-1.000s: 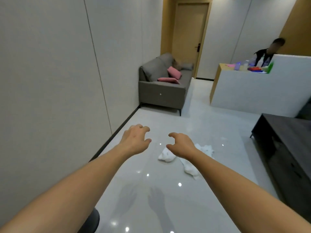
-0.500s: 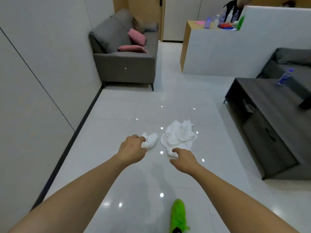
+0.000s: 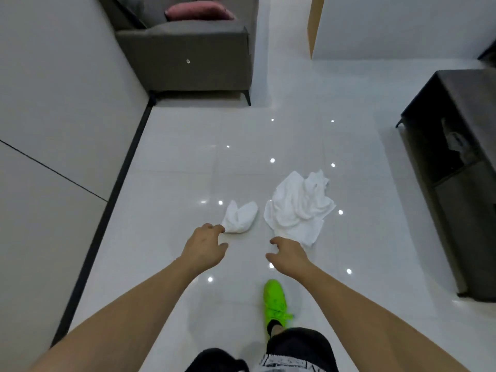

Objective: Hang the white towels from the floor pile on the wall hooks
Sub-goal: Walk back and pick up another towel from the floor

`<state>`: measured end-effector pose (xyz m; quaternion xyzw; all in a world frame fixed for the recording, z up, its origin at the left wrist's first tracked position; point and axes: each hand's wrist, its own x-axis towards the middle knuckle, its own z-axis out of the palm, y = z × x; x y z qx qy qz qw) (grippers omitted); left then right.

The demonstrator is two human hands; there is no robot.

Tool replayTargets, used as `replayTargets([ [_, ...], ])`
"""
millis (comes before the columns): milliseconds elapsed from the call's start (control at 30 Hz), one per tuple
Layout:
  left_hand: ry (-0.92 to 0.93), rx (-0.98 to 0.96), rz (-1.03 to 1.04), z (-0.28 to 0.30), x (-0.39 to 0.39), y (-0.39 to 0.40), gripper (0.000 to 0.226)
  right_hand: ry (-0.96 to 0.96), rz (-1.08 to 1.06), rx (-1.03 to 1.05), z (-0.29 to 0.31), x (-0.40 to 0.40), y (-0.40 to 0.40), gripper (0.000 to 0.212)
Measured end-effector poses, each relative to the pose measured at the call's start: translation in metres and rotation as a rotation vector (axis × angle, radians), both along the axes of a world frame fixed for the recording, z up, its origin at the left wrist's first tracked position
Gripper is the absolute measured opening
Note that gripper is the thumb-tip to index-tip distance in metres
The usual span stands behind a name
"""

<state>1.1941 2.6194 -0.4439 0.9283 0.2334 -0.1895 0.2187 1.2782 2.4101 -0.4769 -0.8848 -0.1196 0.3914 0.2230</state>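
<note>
Left hand (image 3: 205, 244), fingers loosely curled and empty, reaches mid-frame for the small towel (image 3: 239, 216) just above; right hand (image 3: 288, 255), likewise empty, nears the pile (image 3: 298, 208).

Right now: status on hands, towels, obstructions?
Left hand open, fingertips at small towel. Right hand open, at edge of large crumpled towel. Both towels on floor, apart. Nothing blocking.
</note>
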Motion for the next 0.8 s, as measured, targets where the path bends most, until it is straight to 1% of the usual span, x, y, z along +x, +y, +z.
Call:
replayTargets([
  [233, 0.074, -0.122, 0.176, -0.053, 0.062, 0.037, 0.043, 0.149, -0.003, -0.059, -0.057, 0.061, 0.042, 0.051],
  [367, 0.14, -0.18, 0.227, -0.109, 0.09, 0.072, 0.042, 0.206, -0.027, -0.089, -0.108, 0.086, 0.079, 0.049],
  [500, 0.182, -0.247, 0.241, -0.206, 0.123, 0.116, 0.041, 0.232, -0.079, -0.118, -0.197, 0.109, 0.128, 0.048],
  [600, 0.24, -0.306, 0.269, -0.294, 0.145, 0.148, 0.04, 0.267, -0.14, -0.154, -0.281, 0.116, 0.165, 0.046],
  [667, 0.278, -0.33, 0.291, -0.352, 0.157, 0.17, 0.039, 0.304, -0.142, -0.188, -0.34, 0.119, 0.188, 0.045],
  [800, 0.319, -0.332, 0.299, -0.453, 0.166, 0.214, 0.039, 0.34, -0.162, -0.22, -0.446, 0.128, 0.228, 0.045],
])
